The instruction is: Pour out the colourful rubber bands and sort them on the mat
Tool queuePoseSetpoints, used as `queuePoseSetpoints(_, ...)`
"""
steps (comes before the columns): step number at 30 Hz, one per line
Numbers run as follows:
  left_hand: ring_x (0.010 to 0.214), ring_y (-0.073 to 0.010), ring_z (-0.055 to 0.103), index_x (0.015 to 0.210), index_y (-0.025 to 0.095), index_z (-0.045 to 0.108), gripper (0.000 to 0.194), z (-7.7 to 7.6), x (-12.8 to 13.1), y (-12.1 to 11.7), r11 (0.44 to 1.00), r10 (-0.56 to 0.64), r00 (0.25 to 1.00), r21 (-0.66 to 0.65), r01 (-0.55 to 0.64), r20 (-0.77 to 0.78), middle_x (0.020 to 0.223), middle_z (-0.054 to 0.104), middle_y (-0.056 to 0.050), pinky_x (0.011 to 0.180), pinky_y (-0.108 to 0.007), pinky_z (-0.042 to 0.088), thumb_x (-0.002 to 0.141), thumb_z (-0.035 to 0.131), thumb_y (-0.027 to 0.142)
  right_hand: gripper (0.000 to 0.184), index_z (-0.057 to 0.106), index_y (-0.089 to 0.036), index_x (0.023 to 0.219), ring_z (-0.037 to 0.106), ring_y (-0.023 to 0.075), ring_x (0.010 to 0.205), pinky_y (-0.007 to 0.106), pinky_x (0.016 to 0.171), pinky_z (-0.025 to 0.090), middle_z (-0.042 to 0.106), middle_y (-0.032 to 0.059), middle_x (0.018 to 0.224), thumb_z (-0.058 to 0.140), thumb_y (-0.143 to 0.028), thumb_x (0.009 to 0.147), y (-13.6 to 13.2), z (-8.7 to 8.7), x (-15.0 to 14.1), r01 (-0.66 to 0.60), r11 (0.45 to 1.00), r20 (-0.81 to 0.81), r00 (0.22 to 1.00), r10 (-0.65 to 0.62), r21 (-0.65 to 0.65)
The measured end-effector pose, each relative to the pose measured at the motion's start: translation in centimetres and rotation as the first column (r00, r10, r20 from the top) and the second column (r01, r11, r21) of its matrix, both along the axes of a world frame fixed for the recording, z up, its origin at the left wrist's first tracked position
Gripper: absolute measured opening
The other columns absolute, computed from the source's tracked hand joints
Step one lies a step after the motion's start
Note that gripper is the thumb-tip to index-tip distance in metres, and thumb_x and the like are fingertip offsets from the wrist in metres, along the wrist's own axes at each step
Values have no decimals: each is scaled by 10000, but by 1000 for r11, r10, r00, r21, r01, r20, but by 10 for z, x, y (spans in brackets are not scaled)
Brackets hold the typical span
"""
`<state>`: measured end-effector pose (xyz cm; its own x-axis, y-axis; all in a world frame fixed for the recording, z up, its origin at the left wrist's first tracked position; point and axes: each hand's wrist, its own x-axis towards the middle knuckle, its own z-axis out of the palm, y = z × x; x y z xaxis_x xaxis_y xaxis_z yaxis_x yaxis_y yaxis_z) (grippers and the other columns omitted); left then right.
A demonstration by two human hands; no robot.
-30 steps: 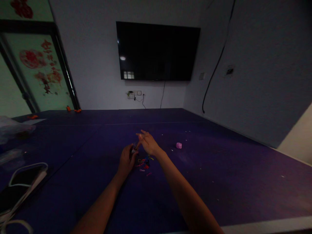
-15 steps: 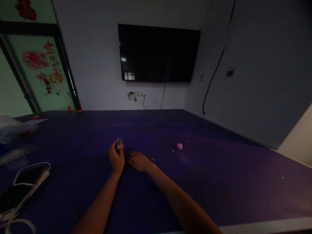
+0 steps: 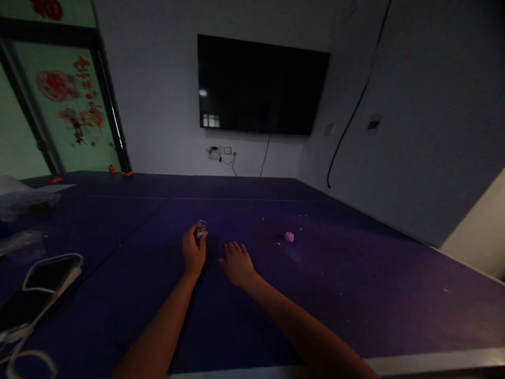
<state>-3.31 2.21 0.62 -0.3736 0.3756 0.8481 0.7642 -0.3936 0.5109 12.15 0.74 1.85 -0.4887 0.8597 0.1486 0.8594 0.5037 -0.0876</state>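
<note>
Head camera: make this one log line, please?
left hand: holds small clear jar | right hand: palm down over purple surface | small pink object: right of right hand

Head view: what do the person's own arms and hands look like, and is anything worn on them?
The left hand and right hand are ungloved. The left forearm and right forearm show no sleeves, and each widens from a narrower wrist. No watch, bracelet or marking is visible; it's too dim to rule out small details like a thin ring.
</note>
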Motion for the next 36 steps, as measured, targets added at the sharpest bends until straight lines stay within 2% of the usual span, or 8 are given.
queuePoseSetpoints(3,1003,-277,586,1156,132,534,387,-1,0,1,1000,-5,1000,-4,5,-7,1066,618,-160,868,-435,454,888,504,410,504,395,-77,1367,317,285,1329,455,1070,233,375,176,1425,310,-358,957,15,7,-5,-120,993,-76,990,119,-12)
queuePoseSetpoints(6,1001,-280,587,1152,124,535,390,-2,-1,2,1000,-6,1000,-6,6,-14,1069,617,-167,858,-435,460,889,501,411,415,547,-132,1232,501,237,1190,359,983,354,567,143,1266,313,-344,962,23,10,-3,-192,981,-97,977,189,-28)
queuePoseSetpoints(9,997,-277,589,1158,126,531,387,-3,-1,3,1000,-9,1000,-10,9,-19,1063,618,-162,860,-432,459,891,500,405,415,673,-180,973,633,208,959,286,834,428,698,98,981,321,-399,962,21,7,13,-232,972,-108,968,226,-46)
queuePoseSetpoints(12,983,-270,593,1164,138,531,379,-3,0,2,1000,-18,1000,-15,17,-21,1051,622,-149,859,-428,459,889,505,397,485,691,-178,849,647,223,898,295,798,431,702,102,894,311,-460,955,18,1,37,-201,979,-225,956,191,-25)
queuePoseSetpoints(17,981,-272,591,1158,142,535,376,-5,1,2,999,-27,999,-25,26,-37,1051,621,-149,851,-431,465,889,504,402,512,571,-110,1204,528,243,1161,355,956,378,587,166,1225,203,-388,982,25,-14,61,-94,996,-412,907,89,8)
queuePoseSetpoints(23,997,-273,590,1170,149,526,372,-7,0,2,999,-43,997,-29,41,-70,1067,620,-149,857,-433,466,895,495,398,458,600,-192,1185,585,195,1073,331,943,413,643,85,1160,236,-382,982,18,-22,49,-266,964,-437,866,244,10)
queuePoseSetpoints(30,987,-274,595,1163,144,527,382,-6,0,1,998,-47,995,-39,43,-85,1058,623,-152,854,-429,467,895,489,413,421,488,-242,1316,323,237,1328,459,1076,241,411,82,1423,375,-395,940,-3,-21,27,-427,899,-112,893,436,94)
queuePoseSetpoints(36,983,-271,599,1158,145,534,382,-5,0,1,999,-38,996,-31,35,-80,1057,627,-149,856,-427,467,892,494,417,407,508,-203,1301,304,246,1335,474,1094,184,440,94,1400,327,-292,947,3,-21,39,-240,962,-77,965,251,131)
